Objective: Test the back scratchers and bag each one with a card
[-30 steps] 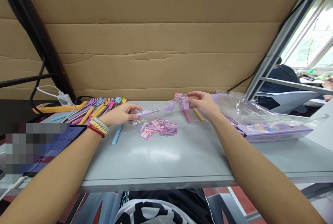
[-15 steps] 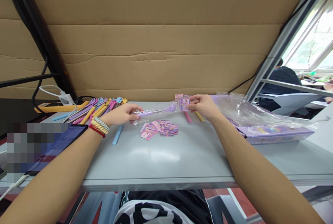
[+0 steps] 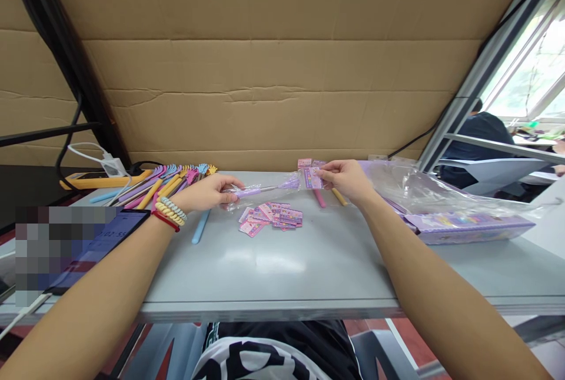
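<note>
My left hand [image 3: 219,191] is closed on the left end of a clear sleeve. Inside it lies a purple back scratcher [image 3: 250,192] with a thin metal shaft and a claw-like head toward the right. At the sleeve's right end my right hand [image 3: 342,179] pinches a small purple printed card [image 3: 313,178]; whether the card is inside the sleeve I cannot tell. Below the sleeve, a loose pile of pink cards [image 3: 271,216] lies on the grey table. Beside my left wrist rests a bunch of coloured back scratchers [image 3: 152,187], and a blue handle [image 3: 201,227] sticks out below my hand.
A purple printed box [image 3: 472,228] with clear plastic sleeves [image 3: 424,186] on it stands at right. Packed pink and yellow handles [image 3: 339,196] lie behind my right hand. A phone [image 3: 103,245] and white charger [image 3: 113,165] are at left. Cardboard [image 3: 273,62] walls the back; a person sits beyond the frame.
The printed card in my right hand has shifted very slightly to the left, against the sleeve's end. My left hand keeps its hold, almost still.
</note>
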Demonstrator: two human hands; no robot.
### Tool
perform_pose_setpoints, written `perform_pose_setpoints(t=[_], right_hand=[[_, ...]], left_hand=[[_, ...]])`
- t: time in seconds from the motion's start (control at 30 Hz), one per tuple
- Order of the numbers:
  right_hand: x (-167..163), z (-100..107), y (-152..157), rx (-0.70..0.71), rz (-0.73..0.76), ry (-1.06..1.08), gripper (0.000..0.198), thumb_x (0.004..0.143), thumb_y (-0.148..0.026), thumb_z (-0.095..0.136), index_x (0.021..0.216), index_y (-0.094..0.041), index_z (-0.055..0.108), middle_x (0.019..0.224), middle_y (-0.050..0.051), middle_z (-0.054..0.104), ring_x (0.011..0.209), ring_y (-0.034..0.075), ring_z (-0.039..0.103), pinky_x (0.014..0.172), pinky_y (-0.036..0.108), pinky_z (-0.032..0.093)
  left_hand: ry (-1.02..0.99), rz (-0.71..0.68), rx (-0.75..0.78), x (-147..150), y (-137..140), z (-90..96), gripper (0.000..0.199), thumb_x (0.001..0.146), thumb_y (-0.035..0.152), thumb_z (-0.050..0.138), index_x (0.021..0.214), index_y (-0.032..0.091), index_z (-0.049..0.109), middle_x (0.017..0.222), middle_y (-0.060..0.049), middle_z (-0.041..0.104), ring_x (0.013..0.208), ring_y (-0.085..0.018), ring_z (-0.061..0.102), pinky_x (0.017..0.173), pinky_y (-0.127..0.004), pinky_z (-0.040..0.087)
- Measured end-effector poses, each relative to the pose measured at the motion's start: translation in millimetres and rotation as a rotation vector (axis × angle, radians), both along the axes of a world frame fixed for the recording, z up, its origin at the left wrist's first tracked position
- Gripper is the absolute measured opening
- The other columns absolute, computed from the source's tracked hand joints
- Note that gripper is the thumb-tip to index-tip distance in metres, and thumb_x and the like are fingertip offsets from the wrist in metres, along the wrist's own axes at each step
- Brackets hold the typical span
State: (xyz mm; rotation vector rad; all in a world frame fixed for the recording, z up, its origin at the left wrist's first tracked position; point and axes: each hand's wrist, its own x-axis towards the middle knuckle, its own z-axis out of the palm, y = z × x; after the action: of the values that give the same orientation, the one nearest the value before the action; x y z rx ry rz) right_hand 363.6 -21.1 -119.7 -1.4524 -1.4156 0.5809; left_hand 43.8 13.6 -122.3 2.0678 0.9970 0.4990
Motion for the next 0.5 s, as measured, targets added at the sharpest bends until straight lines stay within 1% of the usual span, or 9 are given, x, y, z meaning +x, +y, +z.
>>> perform_pose_setpoints(t=[0.1, 0.17, 0.23, 0.3, 0.33, 0.4, 0.43, 0.5], right_hand=[[-2, 2, -4, 0.003, -0.001, -0.002, 0.018, 0.069, -0.027, 0.073, 0.072, -0.011, 0.065, 0.059, 0.003, 0.064, 0.048, 0.008, 0.054, 0.051, 0.021, 0.049], [-3, 2, -5, 0.009, 0.019, 0.003, 0.026, 0.067, -0.034, 0.074, 0.076, -0.012, 0.066, 0.064, 0.004, 0.066, 0.051, 0.009, 0.055, 0.053, 0.022, 0.050], [-3, 1, -5, 0.019, 0.085, 0.029, 0.036, 0.067, -0.042, 0.073, 0.089, -0.013, 0.067, 0.078, 0.006, 0.069, 0.061, 0.012, 0.059, 0.056, 0.023, 0.051], [-2, 0, -2, 0.024, 0.183, 0.095, 0.044, 0.072, -0.049, 0.066, 0.101, -0.016, 0.065, 0.094, 0.008, 0.069, 0.074, 0.015, 0.062, 0.059, 0.024, 0.053], [-1, -1, 0, 0.021, 0.230, 0.143, 0.045, 0.076, -0.052, 0.060, 0.102, -0.016, 0.065, 0.098, 0.009, 0.068, 0.079, 0.016, 0.062, 0.060, 0.025, 0.053], [1, -4, 5, 0.014, 0.265, 0.208, 0.045, 0.081, -0.054, 0.049, 0.095, -0.015, 0.066, 0.095, 0.010, 0.068, 0.081, 0.018, 0.062, 0.060, 0.026, 0.052], [1, -5, 6, 0.007, 0.255, 0.197, 0.042, 0.081, -0.051, 0.049, 0.090, -0.014, 0.066, 0.090, 0.010, 0.068, 0.079, 0.018, 0.062, 0.060, 0.026, 0.051], [2, -7, 8, 0.001, 0.195, 0.092, 0.030, 0.077, -0.042, 0.057, 0.083, -0.013, 0.066, 0.081, 0.008, 0.067, 0.073, 0.017, 0.061, 0.060, 0.025, 0.050]], left_hand=[[0.004, 0.001, 0.007, 0, 0, -0.3, 0.039, 0.071, 0.036, 0.065, 0.103, 0.015, 0.058, 0.072, -0.001, 0.060, 0.059, -0.012, 0.056, 0.058, -0.025, 0.046], [-0.007, -0.003, 0.011, 0, 0, -0.5, 0.038, 0.072, 0.036, 0.065, 0.103, 0.015, 0.058, 0.071, -0.001, 0.060, 0.059, -0.012, 0.055, 0.057, -0.024, 0.046], [-0.032, -0.008, 0.012, 0, 0, -0.3, 0.037, 0.072, 0.036, 0.065, 0.102, 0.016, 0.058, 0.070, -0.001, 0.060, 0.058, -0.011, 0.055, 0.057, -0.024, 0.046], [-0.058, -0.005, 0.008, 1, -1, 0.5, 0.038, 0.071, 0.036, 0.065, 0.102, 0.016, 0.059, 0.069, 0.000, 0.060, 0.058, -0.011, 0.055, 0.057, -0.025, 0.046], [-0.069, 0.000, 0.007, 1, -1, 1.0, 0.038, 0.070, 0.035, 0.066, 0.102, 0.016, 0.059, 0.068, 0.000, 0.060, 0.058, -0.012, 0.055, 0.057, -0.025, 0.046], [-0.077, 0.004, 0.007, 2, -2, 1.7, 0.038, 0.070, 0.035, 0.067, 0.102, 0.016, 0.059, 0.067, 0.000, 0.060, 0.058, -0.012, 0.055, 0.057, -0.025, 0.046], [-0.079, 0.002, 0.006, 2, -2, 1.9, 0.038, 0.070, 0.034, 0.067, 0.101, 0.016, 0.059, 0.067, 0.000, 0.060, 0.058, -0.012, 0.056, 0.057, -0.024, 0.046], [-0.088, -0.010, -0.003, 2, -2, 1.6, 0.036, 0.070, 0.034, 0.067, 0.099, 0.016, 0.060, 0.068, 0.000, 0.060, 0.058, -0.012, 0.056, 0.057, -0.024, 0.047]])
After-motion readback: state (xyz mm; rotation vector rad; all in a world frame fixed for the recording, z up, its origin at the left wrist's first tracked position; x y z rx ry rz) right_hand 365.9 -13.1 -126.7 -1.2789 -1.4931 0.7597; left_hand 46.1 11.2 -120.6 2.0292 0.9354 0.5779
